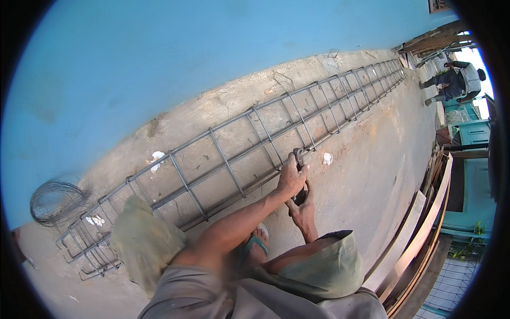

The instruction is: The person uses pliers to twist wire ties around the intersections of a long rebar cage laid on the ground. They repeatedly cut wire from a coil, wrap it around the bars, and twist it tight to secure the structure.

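Note:
A long cage of steel reinforcing bars (215,171), with square stirrups along it, lies on the concrete ground. By its near edge, my left hand (291,177) is closed around a dark metal hand tool that looks like pincers (298,154). The tool's head sits close to a stirrup's lower corner; whether it grips a wire there is too small to tell. Just below, my right hand (303,213) is closed on the tool's dark lower part, with some fingers hidden.
A coil of thin tie wire (57,203) lies against the blue wall (175,58). White crumpled scraps (328,158) lie near the cage. Wooden planks (419,239) are stacked at right. Another person (461,82) is at the far right. My sandalled foot (257,243) is beneath my arms.

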`<act>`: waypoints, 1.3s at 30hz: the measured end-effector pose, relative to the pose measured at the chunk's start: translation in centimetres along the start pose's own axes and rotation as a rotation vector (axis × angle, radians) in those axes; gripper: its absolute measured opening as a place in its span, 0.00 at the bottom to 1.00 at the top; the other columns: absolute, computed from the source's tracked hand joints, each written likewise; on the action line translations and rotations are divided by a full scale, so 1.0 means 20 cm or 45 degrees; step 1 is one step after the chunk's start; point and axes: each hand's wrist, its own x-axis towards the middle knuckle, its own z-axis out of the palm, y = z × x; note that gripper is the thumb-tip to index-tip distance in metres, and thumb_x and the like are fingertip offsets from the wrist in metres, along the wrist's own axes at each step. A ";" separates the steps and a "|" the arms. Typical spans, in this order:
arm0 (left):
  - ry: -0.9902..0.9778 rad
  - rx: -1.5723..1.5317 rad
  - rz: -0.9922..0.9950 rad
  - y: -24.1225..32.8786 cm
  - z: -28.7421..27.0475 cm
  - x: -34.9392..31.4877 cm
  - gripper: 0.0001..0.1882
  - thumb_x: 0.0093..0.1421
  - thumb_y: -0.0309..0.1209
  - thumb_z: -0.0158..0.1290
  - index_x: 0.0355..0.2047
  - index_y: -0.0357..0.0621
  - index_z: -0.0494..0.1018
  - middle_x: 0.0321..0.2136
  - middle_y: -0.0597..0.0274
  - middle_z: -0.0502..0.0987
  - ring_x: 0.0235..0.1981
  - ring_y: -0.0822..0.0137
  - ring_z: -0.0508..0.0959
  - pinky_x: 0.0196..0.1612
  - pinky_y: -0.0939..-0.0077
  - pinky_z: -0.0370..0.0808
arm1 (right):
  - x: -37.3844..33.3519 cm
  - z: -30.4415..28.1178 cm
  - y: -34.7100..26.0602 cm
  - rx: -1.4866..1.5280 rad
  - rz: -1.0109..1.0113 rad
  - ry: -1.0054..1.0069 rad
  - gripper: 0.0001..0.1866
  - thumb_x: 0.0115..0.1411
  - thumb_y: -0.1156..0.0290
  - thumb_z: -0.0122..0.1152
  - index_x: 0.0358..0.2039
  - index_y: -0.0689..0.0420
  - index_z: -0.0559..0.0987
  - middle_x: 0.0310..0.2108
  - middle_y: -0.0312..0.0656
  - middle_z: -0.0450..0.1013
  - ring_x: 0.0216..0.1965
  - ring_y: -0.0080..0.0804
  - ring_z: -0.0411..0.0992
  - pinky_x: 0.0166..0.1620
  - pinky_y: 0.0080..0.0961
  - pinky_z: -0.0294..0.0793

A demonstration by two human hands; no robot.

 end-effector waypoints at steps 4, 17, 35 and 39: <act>0.001 0.096 0.163 -0.04 -0.05 0.06 0.23 0.59 0.33 0.56 0.50 0.32 0.64 0.34 0.44 0.77 0.37 0.53 0.80 0.41 0.61 0.75 | 0.14 -0.09 0.00 0.755 0.222 -0.301 0.18 0.57 0.70 0.64 0.45 0.62 0.71 0.28 0.38 0.72 0.31 0.24 0.72 0.37 0.25 0.72; -0.110 0.185 -0.099 0.11 -0.23 0.16 0.16 0.63 0.33 0.51 0.41 0.30 0.77 0.35 0.47 0.79 0.38 0.57 0.80 0.42 0.70 0.74 | 0.36 0.13 -0.21 1.383 0.192 -0.107 0.15 0.54 0.82 0.48 0.43 0.63 0.74 0.33 0.38 0.73 0.31 0.23 0.70 0.36 0.22 0.69; 0.562 0.669 -0.182 0.25 -0.92 0.23 0.17 0.67 0.36 0.45 0.37 0.33 0.75 0.32 0.42 0.79 0.35 0.44 0.78 0.42 0.54 0.73 | 1.06 -0.07 -0.55 0.580 0.156 -0.671 0.09 0.54 0.77 0.49 0.36 0.61 0.75 0.31 0.43 0.75 0.35 0.35 0.74 0.39 0.30 0.72; 0.425 0.779 -0.398 0.25 -1.04 0.34 0.16 0.68 0.37 0.43 0.40 0.36 0.74 0.35 0.40 0.78 0.41 0.42 0.76 0.47 0.50 0.69 | 1.18 -0.18 -0.71 -0.916 -0.752 -0.536 0.11 0.54 0.76 0.53 0.39 0.58 0.75 0.39 0.46 0.73 0.42 0.41 0.73 0.46 0.40 0.71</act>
